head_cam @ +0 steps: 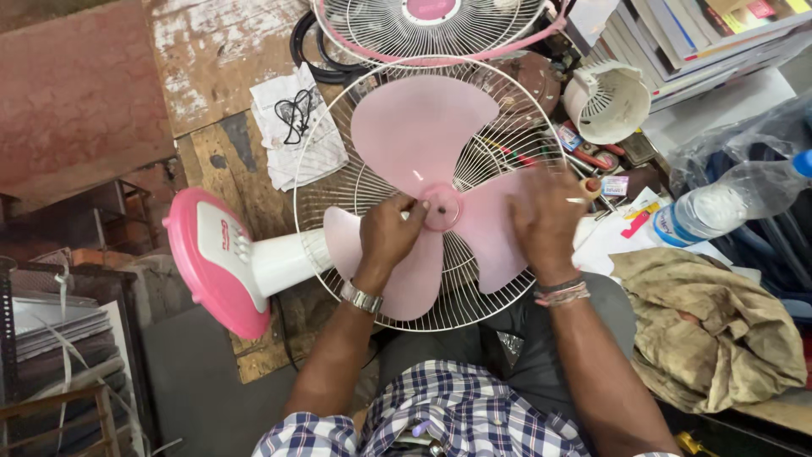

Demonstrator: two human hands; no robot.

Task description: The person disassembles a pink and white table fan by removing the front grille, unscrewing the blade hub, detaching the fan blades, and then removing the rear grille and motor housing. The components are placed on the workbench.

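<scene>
A pink three-bladed fan blade (419, 127) sits in a white wire rear guard (338, 182) lying face up on the wooden bench. My left hand (389, 233) pinches at the pink hub (442, 207) in the blade's middle. My right hand (545, 216), blurred, lies flat on the right-hand blade with its fingers spread. The fan's white neck and pink round base (211, 262) stick out to the left over the bench edge.
A second wire guard with a pink rim (431, 25) lies at the top. A white motor cover (607, 101), several small tools, a plastic bottle (719, 207) and a tan cloth (710, 330) sit at the right. White paper with a cable (296, 123) lies upper left.
</scene>
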